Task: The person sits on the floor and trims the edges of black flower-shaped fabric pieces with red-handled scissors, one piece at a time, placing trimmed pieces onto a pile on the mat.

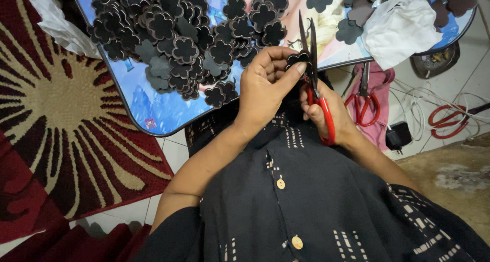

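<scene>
Head view, looking straight down over a dark buttoned shirt (306, 206) into the lap; left hand (265, 88) curled in, thumb and fingertips pinched shut on a small dark flower-shaped cutout (298, 59), lifted clear of the worktop and turned edge-on toward the blades, probably so the scalloped outline can be fed round bit by bit; right hand (326, 114) closed through the red loops of the scissors (312, 63), points aimed up and away from the body, blades nearly together right beside the cutout's rim; both hands drawn in close to the chest, likely for steadiness and a good look at the cut line.

Just beyond the hands, a tray-like worktop (148, 104) with a bright blue printed picture on it, propped low over the tiled floor (171, 152); heaped on it, a big pile of flower cutouts (173, 37), dark, some with a paler rim, kept within easy reach of the left hand; a second scatter of plainer grey flower shapes (357, 17) at the far right of it, set apart from the main heap, with a crumpled white bag (398, 25) lying among them.

Off to the right on the floor, a spare pair of red-handled scissors (363, 101) resting on a pink cloth (380, 83), white cables (439, 101) and a black plug (398, 135) beside; to the left, a red patterned rug (56, 119).
</scene>
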`<state>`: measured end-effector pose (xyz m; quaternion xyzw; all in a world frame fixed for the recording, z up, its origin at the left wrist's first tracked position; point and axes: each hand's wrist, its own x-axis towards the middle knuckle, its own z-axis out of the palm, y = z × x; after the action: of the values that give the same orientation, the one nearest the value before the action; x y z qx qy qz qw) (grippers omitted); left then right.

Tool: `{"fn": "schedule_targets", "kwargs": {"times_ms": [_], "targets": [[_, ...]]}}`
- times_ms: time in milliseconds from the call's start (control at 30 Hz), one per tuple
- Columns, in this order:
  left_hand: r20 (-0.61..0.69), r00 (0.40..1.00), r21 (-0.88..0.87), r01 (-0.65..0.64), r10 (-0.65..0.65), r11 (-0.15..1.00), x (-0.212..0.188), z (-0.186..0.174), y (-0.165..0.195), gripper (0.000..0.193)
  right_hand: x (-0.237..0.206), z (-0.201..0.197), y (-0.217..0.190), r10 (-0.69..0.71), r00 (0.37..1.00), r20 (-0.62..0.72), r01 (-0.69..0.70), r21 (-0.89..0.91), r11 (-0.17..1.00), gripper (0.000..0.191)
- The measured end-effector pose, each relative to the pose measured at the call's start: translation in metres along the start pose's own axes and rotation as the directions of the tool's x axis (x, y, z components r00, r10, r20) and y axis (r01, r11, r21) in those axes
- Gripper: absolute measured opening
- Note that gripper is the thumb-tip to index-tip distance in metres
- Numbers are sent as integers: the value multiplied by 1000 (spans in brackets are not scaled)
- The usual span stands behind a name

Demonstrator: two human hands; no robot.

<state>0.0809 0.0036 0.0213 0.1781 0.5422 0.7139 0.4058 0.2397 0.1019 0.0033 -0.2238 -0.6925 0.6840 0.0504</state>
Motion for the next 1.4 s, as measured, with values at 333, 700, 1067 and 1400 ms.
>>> {"fn": "schedule_targets", "kwargs": {"times_ms": [333,700,1067,1400], "targets": [[3,1000,-21,5,-5,1000,0,1,-4,21,0,2,-3,-5,1000,-27,3,-73,997,92],[-6,1000,-14,11,-12,1000,1,1,-4,21,0,2,1,20,999,-30,-21,-25,999,90],[-41,999,-42,-24,23,999,4,-1,-2,24,-3,-1,7,7,1000,13,-7,19,1000,85],[-18,999,78,-38,40,996,0,0,3,23,-2,-3,-12,-52,996,72,56,-52,997,89]]}}
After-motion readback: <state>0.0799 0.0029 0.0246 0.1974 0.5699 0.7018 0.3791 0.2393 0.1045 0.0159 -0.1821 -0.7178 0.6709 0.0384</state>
